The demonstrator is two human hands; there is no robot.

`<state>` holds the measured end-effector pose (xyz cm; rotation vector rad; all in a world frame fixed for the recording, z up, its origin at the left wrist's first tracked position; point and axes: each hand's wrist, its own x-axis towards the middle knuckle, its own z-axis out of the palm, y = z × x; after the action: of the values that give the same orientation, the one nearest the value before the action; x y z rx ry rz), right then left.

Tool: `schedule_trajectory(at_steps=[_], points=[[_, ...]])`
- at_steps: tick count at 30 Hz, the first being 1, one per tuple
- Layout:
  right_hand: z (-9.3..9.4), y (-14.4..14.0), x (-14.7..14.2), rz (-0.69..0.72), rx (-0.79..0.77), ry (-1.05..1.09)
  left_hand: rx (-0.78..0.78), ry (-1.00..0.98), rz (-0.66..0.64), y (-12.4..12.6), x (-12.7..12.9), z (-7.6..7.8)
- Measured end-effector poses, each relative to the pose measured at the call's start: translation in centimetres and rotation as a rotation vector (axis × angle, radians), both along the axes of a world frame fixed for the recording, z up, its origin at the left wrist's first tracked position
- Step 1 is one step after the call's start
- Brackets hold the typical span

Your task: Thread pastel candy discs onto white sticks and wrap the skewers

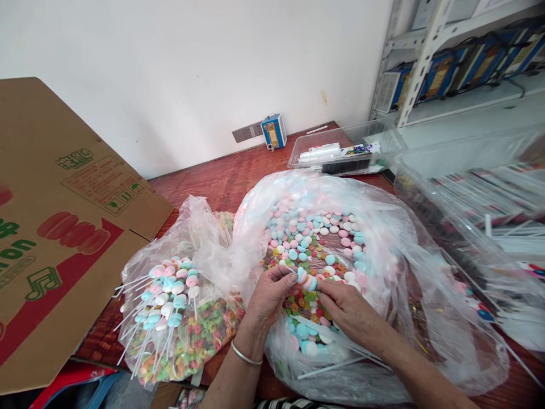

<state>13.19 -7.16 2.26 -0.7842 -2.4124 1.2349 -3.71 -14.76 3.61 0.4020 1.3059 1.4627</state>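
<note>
Above the open plastic bag, a candy skewer of pink, white and blue round sweets is held between my two hands. My left hand pinches its left end, thumb and fingertips pressed together. At the right end, the fingers of my right hand close on it. Below lies the large clear bag, spread open, with pastel button-shaped sweets and colourful ring-shaped pieces in it. Several white sticks lie under my right hand.
Finished-looking candy skewers are piled left on a bag of rings. A big cardboard box stands at far left. Clear bins and a tray sit right and behind. A blue-and-white device is by the wall, near shelves.
</note>
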Motion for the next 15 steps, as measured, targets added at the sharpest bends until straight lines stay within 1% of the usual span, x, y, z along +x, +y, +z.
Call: schedule_trajectory(at_steps=[4, 6, 7, 8, 10, 12, 13, 15], points=[[0.0, -0.5, -0.4, -0.016, -0.059, 0.025, 0.022, 0.094, -0.073, 0.1, -0.7, 0.3], [0.2, -0.5, -0.5, -0.052, -0.098, 0.033, 0.027, 0.204, -0.106, 0.4, -1.8, 0.5], [0.3, -0.4, -0.5, -0.083, -0.105, 0.035, 0.024, 0.312, -0.098, 0.7, -2.4, 0.5], [0.3, -0.3, -0.5, -0.114, -0.105, 0.035, 0.022, 0.466, -0.080, 1.1, -3.2, 0.5], [0.2, 0.0, -0.3, -0.162, -0.094, 0.028, 0.020, 0.869, -0.044, 1.9, -4.6, 0.2], [0.1, 0.3, -0.2, -0.170, -0.099, 0.010, -0.003, 1.249, -0.050, 2.8, -5.7, -0.4], [0.0, 0.5, -0.1, -0.167, -0.103, 0.003, -0.024, 1.368, -0.062, 3.2, -6.1, -0.8], [0.0, 0.7, 0.0, -0.165, -0.098, -0.008, -0.072, 1.481, -0.060, 3.6, -6.2, -1.3]])
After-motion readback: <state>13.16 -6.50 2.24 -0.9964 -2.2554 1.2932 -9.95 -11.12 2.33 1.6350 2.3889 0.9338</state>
